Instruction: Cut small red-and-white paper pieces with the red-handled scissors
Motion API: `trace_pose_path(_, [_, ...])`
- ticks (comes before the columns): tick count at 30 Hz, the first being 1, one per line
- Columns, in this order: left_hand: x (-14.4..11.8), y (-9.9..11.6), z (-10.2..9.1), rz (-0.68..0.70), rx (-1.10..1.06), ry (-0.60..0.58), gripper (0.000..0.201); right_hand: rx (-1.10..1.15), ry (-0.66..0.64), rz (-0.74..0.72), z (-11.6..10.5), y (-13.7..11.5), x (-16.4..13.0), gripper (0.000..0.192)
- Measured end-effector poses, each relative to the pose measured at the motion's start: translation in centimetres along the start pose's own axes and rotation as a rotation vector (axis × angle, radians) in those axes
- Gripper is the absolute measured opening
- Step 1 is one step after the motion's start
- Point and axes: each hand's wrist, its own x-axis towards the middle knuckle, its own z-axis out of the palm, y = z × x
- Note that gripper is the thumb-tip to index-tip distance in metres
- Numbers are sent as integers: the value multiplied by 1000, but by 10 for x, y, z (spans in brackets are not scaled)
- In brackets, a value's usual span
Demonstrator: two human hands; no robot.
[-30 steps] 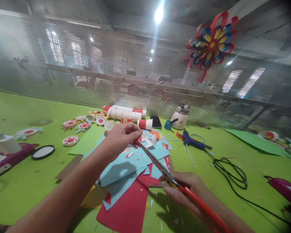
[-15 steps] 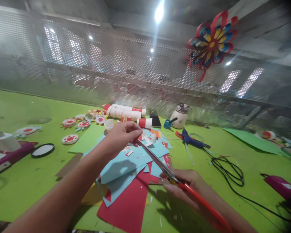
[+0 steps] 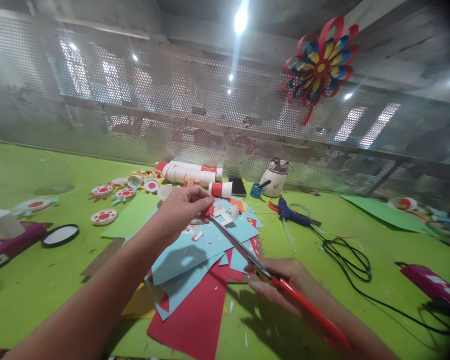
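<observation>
Head view shows the left hand reaching forward over the green worktop, its fingertips pinched on a small red paper scrap held just above the pile of blue and red paper sheets. Nearer the body, the right hand is curled around the orange handles of the scissors, whose long blades point up and away so that their tip meets the scrap at the left fingertips. Whether the blades are parted I cannot tell. Beyond the pile lie white-and-red paper cups; a blue glue gun lies to the right.
</observation>
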Motion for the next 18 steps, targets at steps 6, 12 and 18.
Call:
trace_pose_path(6, [1, 2, -2, 79, -55, 112, 14, -23, 39, -6, 1, 2, 5, 27])
trace_pose_path(12, [0, 1, -2, 36, -144, 146, 15, -46, 77, 6, 2, 4, 5, 23])
trace_pose_path(18, [1, 1, -2, 0, -241, 103, 19, 22, 111, 20, 6, -1, -2, 29])
